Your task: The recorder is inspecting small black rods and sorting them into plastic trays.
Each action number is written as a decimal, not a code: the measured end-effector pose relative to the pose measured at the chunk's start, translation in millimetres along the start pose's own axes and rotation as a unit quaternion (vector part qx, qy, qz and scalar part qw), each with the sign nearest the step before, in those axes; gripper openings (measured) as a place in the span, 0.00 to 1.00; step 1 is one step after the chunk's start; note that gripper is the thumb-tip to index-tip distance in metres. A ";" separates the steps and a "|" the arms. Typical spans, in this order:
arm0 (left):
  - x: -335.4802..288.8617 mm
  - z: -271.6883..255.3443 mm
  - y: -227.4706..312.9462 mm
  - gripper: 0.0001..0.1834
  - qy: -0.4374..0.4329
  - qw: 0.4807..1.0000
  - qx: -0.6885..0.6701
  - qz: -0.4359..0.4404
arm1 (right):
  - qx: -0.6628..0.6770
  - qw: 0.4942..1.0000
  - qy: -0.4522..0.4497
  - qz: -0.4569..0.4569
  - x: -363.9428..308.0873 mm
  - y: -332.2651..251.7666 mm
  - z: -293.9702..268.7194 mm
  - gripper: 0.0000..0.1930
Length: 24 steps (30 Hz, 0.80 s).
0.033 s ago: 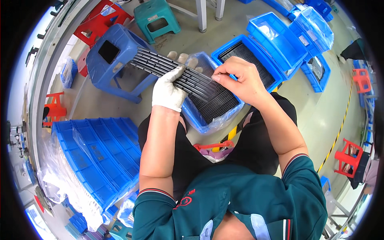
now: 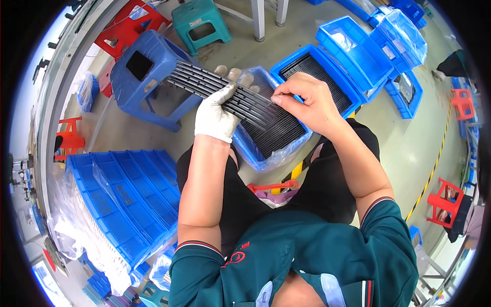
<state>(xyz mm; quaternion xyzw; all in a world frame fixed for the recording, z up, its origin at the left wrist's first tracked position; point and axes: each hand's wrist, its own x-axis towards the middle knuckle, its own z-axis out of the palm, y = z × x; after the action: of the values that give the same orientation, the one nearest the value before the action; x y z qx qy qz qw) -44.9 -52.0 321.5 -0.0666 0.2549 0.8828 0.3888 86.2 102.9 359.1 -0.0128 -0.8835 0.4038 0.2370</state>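
Rods (image 2: 253,109) lie fanned in the gloved left hand (image 2: 217,116), thumb across the top and fingers spread beneath, grasping them above the near bin (image 2: 248,153). The bare right hand (image 2: 311,98) has thumb and forefinger pinched together at the rods' lower right end; whether anything thin sits between them cannot be told.

Should the left thumb ease off, the rods could slide apart and drop into the bin or onto the floor (image 2: 404,138), since only that hand plainly supports them. Their upper left ends appear close to the blue stool (image 2: 162,59), so a turn of the wrist might knock them. The bin's loose film (image 2: 279,158) could also snag a rod end.

Counted: two hands, one gloved; several held rods, overlapping too closely for a sure number; two bins of dark rods, the near one and the far bin (image 2: 292,57); one blue stool; one teal stool (image 2: 202,18); at least four red stools (image 2: 446,202).
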 end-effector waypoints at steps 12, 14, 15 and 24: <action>-3.0 1.4 2.3 0.24 0.021 0.999 0.022 -0.009 | 0.004 0.999 -0.007 0.035 1.1 2.8 4.2 0.03; -3.2 1.5 2.7 0.24 0.025 0.999 0.028 -0.010 | 0.002 1.000 -0.007 0.031 1.1 3.1 4.8 0.03; -3.1 1.5 2.9 0.23 0.017 0.999 0.026 -0.015 | 0.002 0.999 -0.006 0.034 1.2 3.2 4.9 0.03; -2.3 0.0 4.0 0.22 -0.001 0.999 0.009 -0.033 | 0.002 0.999 -0.009 0.037 1.9 4.1 3.2 0.04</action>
<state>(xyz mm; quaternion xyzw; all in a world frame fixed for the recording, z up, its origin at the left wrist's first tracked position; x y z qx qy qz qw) -46.1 -55.8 323.8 -0.0703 0.2606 0.8673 0.4182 82.5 103.8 355.2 -0.0414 -0.8839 0.4137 0.2139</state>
